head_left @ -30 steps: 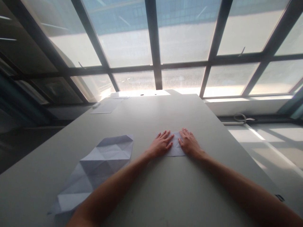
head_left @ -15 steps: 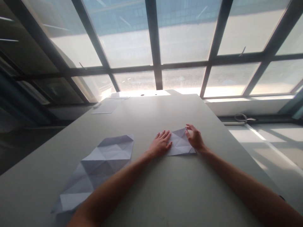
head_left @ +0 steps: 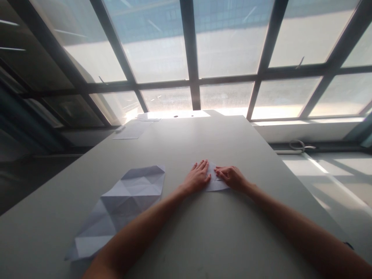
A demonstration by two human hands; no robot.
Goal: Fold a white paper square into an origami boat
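Observation:
A small white sheet of creased paper [head_left: 216, 186] lies on the table between my two hands, which cover much of it. My left hand [head_left: 197, 177] rests flat on its left part, fingers stretched out. On the other side, my right hand [head_left: 231, 178] has its fingers drawn together on the paper's right corner, which is turned in toward the middle. To the left lies a larger creased sheet [head_left: 126, 207], its folds standing slightly off the table. My left forearm hides part of that sheet's near right side.
The white table [head_left: 186, 141] reaches to a large window with dark frames [head_left: 194, 93]. Flat paper sheets [head_left: 128, 133] lie at its far left corner, with a small pale object [head_left: 120, 128] by them. A coiled cable [head_left: 298, 145] is beyond the right edge.
My right hand has moved left, bringing the paper's right corner inward over the sheet. My left hand stays pressed in the same place.

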